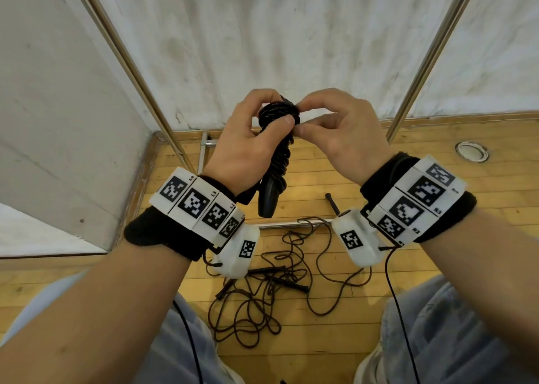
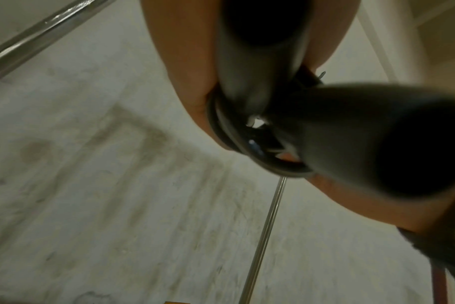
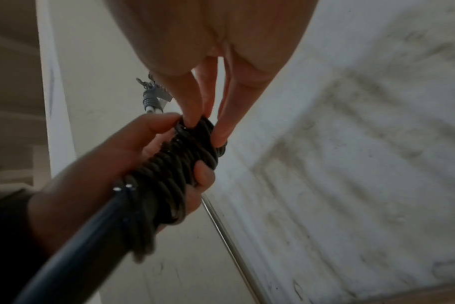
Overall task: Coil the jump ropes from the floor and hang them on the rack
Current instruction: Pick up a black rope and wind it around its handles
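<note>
Coiled jump rope [image 1: 277, 138]: we note left hand [image 1: 248, 147] gripping, right hand [image 1: 335, 132] pinching top; loose ropes [image 1: 280, 281] on floor in head view only; left-wrist view blurred.

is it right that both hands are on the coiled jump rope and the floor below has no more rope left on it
Partly. Both the left hand and right hand are on the coiled jump rope, but the floor is not bare: the head view shows loose rope tangled on the wooden floor below the wrists.
</note>
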